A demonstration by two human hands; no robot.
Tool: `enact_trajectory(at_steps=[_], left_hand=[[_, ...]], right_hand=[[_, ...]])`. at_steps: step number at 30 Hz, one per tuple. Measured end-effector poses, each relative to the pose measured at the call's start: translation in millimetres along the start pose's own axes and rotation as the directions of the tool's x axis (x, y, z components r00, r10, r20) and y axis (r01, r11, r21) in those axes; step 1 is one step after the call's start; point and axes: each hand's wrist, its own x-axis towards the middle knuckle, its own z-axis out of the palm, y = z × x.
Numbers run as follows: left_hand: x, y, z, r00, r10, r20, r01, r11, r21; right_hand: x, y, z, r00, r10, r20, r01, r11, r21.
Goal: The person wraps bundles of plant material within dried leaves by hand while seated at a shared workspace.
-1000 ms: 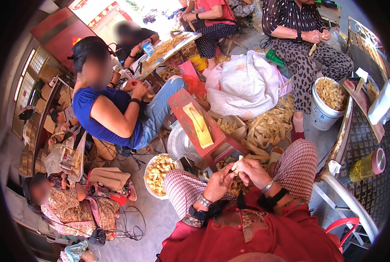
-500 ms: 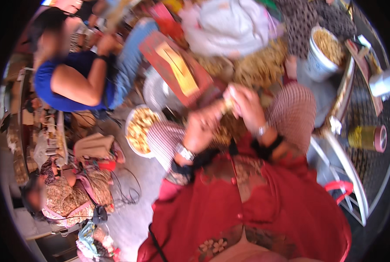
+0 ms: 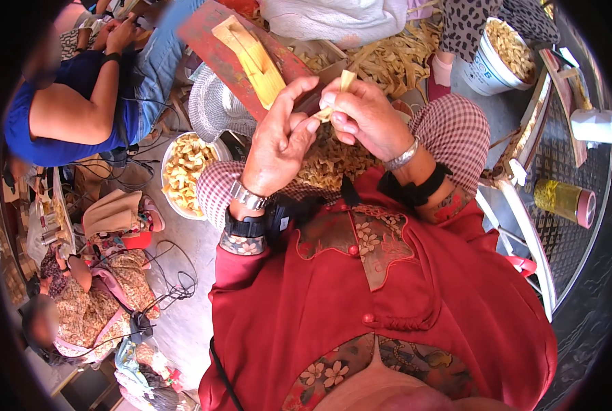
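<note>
In front of my lap, a narrow pale-yellow strip (image 3: 347, 81), like dried leaf or straw, is folded between my hands. My right hand (image 3: 369, 115) is closed, pinching it between thumb and fingers; one end sticks up above the knuckles. My left hand (image 3: 277, 140) is at the strip's other end, thumb tip against it, index finger raised and the other fingers curled. Below the hands, many short folded strips (image 3: 337, 164) lie in my lap. Beyond my left hand, a wide yellow strip (image 3: 254, 61) lies on a worn reddish board (image 3: 213, 44).
A white bucket of folded pieces (image 3: 169, 179) stands by my left knee, and another bucket (image 3: 481, 72) at far right. Loose strips (image 3: 395, 61) cover the floor ahead beside a white sack (image 3: 333, 20). A person in blue (image 3: 66, 116) sits at left. Cables (image 3: 176, 288) cross the floor.
My hands have come apart slightly, and my left index finger is now raised. The strip shows more clearly between them. The whole view has shifted, with surroundings moving left and up.
</note>
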Motion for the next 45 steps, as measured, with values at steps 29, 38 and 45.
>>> enact_trajectory(at_steps=[29,38,45], left_hand=[[80.8,-25.7,-94.4,0.926,0.142,-0.349,-0.194,0.974,-0.118],[66.0,-37.2,-98.8,0.967,-0.048,-0.25,-0.026,0.959,-0.283],[31.2,-12.9,-84.3,0.987,-0.069,0.147,0.102,0.968,-0.231]], right_hand=[[144.4,-13.8,10.8,0.945,-0.317,0.085,0.32,0.832,-0.453],[112.3,-12.2,-6.9,0.985,-0.078,0.156,0.143,0.876,-0.46],[79.1,-21.2,-38.7,0.982,0.069,0.177,0.068,0.743,-0.666]])
